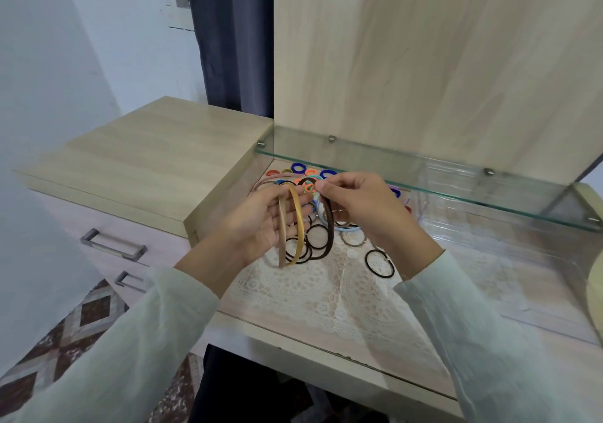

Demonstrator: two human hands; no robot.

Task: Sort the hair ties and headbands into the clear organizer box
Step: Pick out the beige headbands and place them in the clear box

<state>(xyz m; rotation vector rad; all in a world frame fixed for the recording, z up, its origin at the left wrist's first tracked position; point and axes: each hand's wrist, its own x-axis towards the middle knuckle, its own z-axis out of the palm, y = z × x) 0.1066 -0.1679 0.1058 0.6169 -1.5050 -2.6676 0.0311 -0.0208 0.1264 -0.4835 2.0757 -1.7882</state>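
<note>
Gold headband [296, 213] and beige headband [281, 226] lie side by side across the upturned palm of the left hand [261, 223]. Its fingers are nearly straight and carry the two bands rather than clasp them. Just beside it, the right hand [359, 208] pinches the top of a dark brown headband [330, 226] between thumb and fingertips, and the band hangs down in a curve. Both hands are raised above the far left part of a pale wood-grain surface [496, 311].

Below them a white lace doily [326, 295] covers the surface. Black hair ties [318, 236] lie on it in overlapping rings, with one more black hair tie [379, 262] apart to the right. Coloured hair ties [298, 168] in blue, orange and green are heaped in the far left corner, with a pink headband [263, 182] at the edge of the heap. A light blue headband [350, 228] lies partly hidden behind the right hand.

The clear organizer box [424, 204] stands toward the far right edge, under a glass shelf [424, 169]. What it holds cannot be made out through the glass.

Pale sleeves [483, 341] cover both forearms.
</note>
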